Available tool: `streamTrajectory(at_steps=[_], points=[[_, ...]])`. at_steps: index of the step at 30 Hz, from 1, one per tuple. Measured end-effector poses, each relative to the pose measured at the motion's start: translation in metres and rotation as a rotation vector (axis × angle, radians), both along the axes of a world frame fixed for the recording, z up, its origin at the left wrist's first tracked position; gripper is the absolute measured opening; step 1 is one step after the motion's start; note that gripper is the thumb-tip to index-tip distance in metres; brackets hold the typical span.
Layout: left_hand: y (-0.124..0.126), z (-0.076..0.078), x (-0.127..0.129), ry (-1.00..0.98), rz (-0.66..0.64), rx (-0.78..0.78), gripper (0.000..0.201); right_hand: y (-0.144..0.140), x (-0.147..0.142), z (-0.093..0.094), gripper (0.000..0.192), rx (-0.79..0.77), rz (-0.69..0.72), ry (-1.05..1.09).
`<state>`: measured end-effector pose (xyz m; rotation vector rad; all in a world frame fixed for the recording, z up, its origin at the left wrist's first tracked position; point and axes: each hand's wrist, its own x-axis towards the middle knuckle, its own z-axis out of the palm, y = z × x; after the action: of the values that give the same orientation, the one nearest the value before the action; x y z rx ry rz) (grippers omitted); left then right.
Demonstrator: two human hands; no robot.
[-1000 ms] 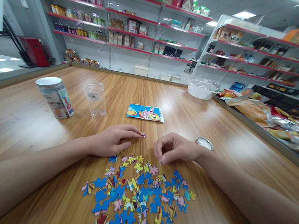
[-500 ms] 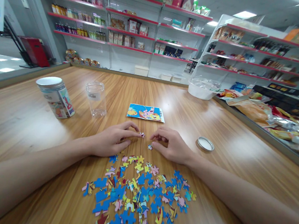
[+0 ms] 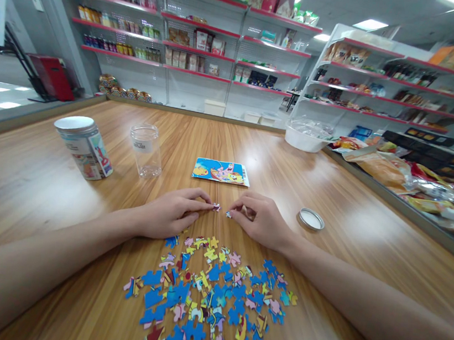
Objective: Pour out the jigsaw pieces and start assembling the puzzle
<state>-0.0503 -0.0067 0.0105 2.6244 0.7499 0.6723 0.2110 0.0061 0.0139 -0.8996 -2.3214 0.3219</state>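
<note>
The person's left hand (image 3: pixel 173 216) rests on the wooden tabletop (image 3: pixel 335 173), its fingers drawn narrow around a small puzzle piece (image 3: pixel 216 207) pinched at the fingertips. The right hand (image 3: pixel 260 222) lies just beside it, fingers curled close on a second small piece (image 3: pixel 229 214); the two pieces sit near each other between the hands, apparently not yet touching, though they are too small to be sure. Both pieces lie toward the middle of the tabletop, a little nearer its near edge than its far one. Closer to the near edge, just behind the hands, a loose pile of puzzle pieces (image 3: pixel 210 296) is spread out, mostly blue with yellow and pink. Beyond the hands, a printed picture card (image 3: pixel 221 171) lies flat. Toward the left edge stand a clear empty jar (image 3: pixel 146 150) and, further left, a labelled jar with a white lid (image 3: pixel 83 147), both upright and apart from each other. A round metal lid (image 3: pixel 311 219) lies flat to the right of the right hand. Near the far right corner sits a white bowl (image 3: pixel 304 138).
</note>
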Motion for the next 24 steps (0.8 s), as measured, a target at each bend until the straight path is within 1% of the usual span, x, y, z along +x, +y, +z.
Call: streamTrajectory(at_steps=[5,11,16,18,21,24], points=[[0.000,0.000,0.000,-0.006,-0.018,0.029,0.036,-0.001,0.000,-0.001,0.007,0.011,0.050,-0.049],[-0.001,0.001,0.000,0.010,-0.029,0.051,0.037,0.002,0.001,-0.002,0.009,0.010,0.025,-0.035],[-0.001,0.001,0.003,0.035,-0.040,0.077,0.036,0.006,-0.004,-0.001,0.009,-0.064,-0.026,0.018],[-0.001,0.001,0.004,0.038,-0.049,0.091,0.037,0.008,-0.008,-0.001,0.009,-0.069,-0.027,0.028],[0.000,0.000,0.005,0.044,-0.056,0.103,0.039,0.012,-0.011,-0.002,0.009,-0.053,0.012,0.021],[0.000,0.000,0.005,0.035,-0.054,0.104,0.039,0.013,-0.013,-0.003,0.012,-0.017,0.082,0.016]])
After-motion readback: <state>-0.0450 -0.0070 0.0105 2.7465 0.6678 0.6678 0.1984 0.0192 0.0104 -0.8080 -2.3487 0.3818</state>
